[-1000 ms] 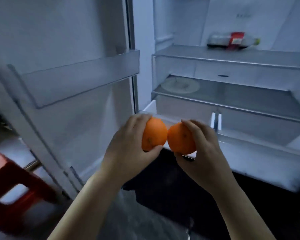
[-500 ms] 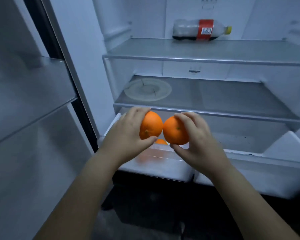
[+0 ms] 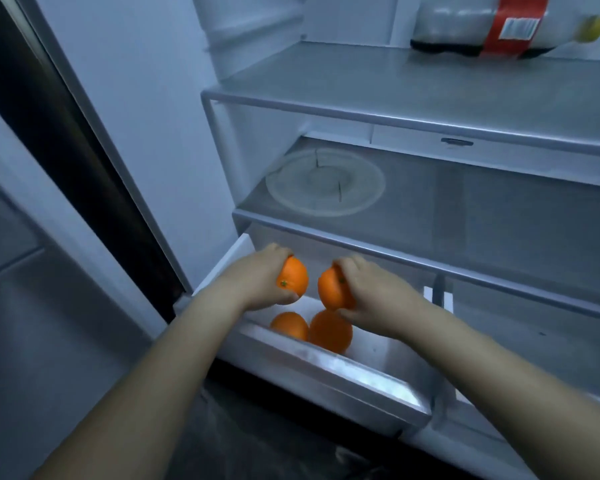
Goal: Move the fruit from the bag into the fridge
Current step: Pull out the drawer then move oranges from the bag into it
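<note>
My left hand (image 3: 257, 278) grasps a round orange fruit (image 3: 293, 280), and my right hand (image 3: 371, 296) grasps a second orange fruit (image 3: 333, 289). They are held slightly apart above the pulled-out clear plastic fridge drawer (image 3: 343, 372). A third orange (image 3: 289, 325) and a fourth orange (image 3: 330, 330) lie side by side inside. My fingertips are mostly hidden behind the fruit. On the top shelf, a blurred red-labelled plastic bottle (image 3: 499, 26) lies on its side, cut off by the frame edge.

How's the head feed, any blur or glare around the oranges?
Head view: dim bluish light; round orange fruits in the left hand and right hand read clearly; clear plastic bottle with red label is motion-smeared; glare streaks the open drawer's metallic front rim.
</note>
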The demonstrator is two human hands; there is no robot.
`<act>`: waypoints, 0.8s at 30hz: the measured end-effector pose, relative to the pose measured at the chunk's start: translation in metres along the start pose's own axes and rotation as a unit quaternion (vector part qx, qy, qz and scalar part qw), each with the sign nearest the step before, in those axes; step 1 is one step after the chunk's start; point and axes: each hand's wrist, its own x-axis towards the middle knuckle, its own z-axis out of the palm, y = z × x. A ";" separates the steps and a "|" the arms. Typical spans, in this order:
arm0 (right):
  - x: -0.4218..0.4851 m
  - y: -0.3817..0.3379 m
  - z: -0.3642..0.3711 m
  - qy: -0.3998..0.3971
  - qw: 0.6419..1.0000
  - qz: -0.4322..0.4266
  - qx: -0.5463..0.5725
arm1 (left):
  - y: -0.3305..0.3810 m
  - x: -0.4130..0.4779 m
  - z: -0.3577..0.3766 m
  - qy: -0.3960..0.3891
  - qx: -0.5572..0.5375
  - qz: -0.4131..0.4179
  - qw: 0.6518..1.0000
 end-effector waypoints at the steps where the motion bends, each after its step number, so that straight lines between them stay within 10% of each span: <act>1: 0.010 0.002 0.004 -0.014 1.000 -0.002 0.001 | -0.003 0.008 0.002 -0.020 0.011 -0.012 1.000; 24: 0.102 0.008 0.096 -0.206 0.974 0.072 0.065 | -0.052 0.094 0.077 -0.219 0.123 -0.079 0.965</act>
